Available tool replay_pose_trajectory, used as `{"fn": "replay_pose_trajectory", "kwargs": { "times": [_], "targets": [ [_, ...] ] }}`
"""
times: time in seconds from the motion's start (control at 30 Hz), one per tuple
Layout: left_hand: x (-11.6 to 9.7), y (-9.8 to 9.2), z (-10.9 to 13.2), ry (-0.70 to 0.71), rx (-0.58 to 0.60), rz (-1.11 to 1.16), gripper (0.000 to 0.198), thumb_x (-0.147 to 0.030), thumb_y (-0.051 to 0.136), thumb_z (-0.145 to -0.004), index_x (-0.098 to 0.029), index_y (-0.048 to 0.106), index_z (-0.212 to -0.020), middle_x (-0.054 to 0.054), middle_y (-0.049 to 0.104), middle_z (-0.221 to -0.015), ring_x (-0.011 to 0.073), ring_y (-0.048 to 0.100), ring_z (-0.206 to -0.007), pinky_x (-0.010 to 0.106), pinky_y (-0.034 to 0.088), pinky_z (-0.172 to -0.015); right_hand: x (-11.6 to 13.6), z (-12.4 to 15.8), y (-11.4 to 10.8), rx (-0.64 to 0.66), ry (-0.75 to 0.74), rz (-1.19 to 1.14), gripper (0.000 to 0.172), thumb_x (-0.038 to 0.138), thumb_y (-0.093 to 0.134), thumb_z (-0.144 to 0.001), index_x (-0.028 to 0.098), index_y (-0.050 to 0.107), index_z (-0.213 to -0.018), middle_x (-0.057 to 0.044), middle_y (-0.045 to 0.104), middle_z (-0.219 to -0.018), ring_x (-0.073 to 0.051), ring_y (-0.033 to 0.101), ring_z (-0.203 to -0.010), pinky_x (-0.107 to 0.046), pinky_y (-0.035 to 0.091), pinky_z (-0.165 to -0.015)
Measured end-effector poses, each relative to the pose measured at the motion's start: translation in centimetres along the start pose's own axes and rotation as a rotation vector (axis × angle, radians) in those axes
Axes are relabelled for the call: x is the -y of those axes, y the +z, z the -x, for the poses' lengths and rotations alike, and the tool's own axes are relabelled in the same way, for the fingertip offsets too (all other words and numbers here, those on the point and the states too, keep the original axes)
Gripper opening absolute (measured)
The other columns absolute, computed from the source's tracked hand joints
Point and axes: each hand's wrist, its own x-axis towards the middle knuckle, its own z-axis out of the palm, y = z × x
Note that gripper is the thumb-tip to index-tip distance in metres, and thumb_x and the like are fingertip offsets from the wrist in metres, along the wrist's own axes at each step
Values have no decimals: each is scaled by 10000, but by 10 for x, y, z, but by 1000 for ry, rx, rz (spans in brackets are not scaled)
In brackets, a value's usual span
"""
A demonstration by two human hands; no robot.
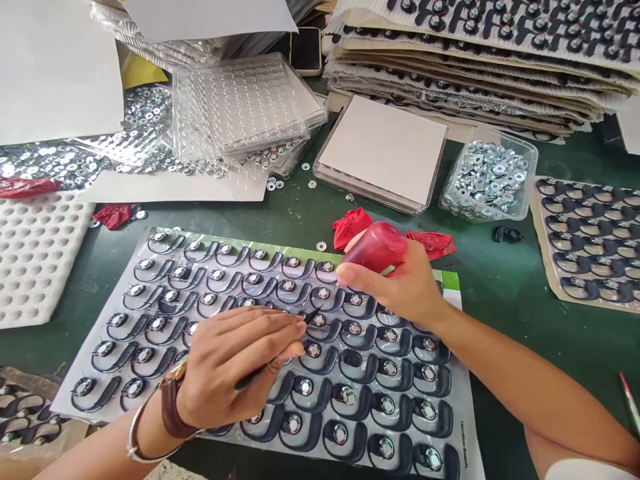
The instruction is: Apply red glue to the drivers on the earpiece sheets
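Well left of the left hand: a dimpled tray [30, 260], no writing legible. Left hand [243, 357]: fingers drawn close together on a slim dark tool [313, 313], tip directed rightward at one part [319, 321]; contact cannot be confirmed. Similar black curved parts [387, 405] lie in rows on a sheet [463, 393], beneath and around both hands. Step in hand, as judged: work on that single part. Right hand [413, 283]: closed around a red bottle [376, 245], tilted, outlet hidden, no label visible. The move appears to call for a steady tip, clear of neighbouring parts. Right of this hand and nearer the person, small sideways print [464, 443] on the sheet apparently reads "Hamilton Beach". Farther right and beyond: a clear tub [532, 160] of washers [493, 175], no marking legible.
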Motion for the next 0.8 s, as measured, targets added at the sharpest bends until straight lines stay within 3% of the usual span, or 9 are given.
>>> {"fn": "replay_pose_trajectory", "kwargs": {
  "times": [0.17,0.37,0.8],
  "targets": [
    [8,13,11,137,8,-127,186,-119,581,-885,-90,678,-1042,76,751,-954,171,718,-899,298,622,-819,-23,-2,23,-28,-25,-88,302,439,663,-853,181,623,-703,-8,644,-636,-145,611,-592,-287,495,-590],
    [1,21,19,246,29,-249,217,-161,664,-863,-61,684,-1054,115,740,-1042,219,701,-1018,336,625,-891,-31,3,28,28,19,-90,241,439,683,-840,206,629,-869,12,673,-655,-143,620,-595,-278,504,-606],
    [-1,22,20,249,34,-242,225,-135,671,-849,-49,690,-1055,133,733,-1058,247,700,-1024,358,624,-907,-30,2,29,-20,1,80,302,475,647,-857,205,661,-723,-9,671,-670,-147,619,-638,-269,503,-629]
  ]
}}
